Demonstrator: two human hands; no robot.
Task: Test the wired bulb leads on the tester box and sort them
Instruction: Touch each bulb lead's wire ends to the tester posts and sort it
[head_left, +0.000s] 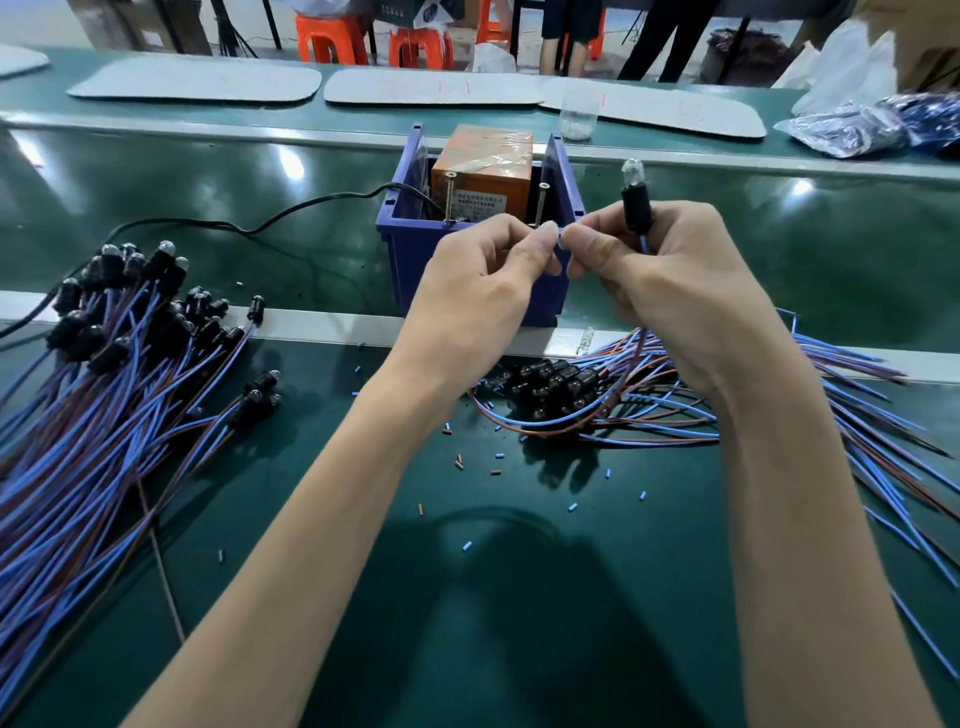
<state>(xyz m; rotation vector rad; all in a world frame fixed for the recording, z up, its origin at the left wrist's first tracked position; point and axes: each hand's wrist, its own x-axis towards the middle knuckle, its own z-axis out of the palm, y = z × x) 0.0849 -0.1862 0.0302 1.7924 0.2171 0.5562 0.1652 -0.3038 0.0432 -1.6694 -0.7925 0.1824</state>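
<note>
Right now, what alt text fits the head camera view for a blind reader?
A person's right hand grips a wired bulb upright while it and the left hand pinch the lead's end at a blue bin holding an orange tester box. A left pile and right pile of bulb leads lie on the green bench.

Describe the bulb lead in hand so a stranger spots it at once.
Find the blue bin mid-table. By its right wall, the right hand grips one lead upright. Only its clear bulb stands up; the rest lie in piles.
</note>
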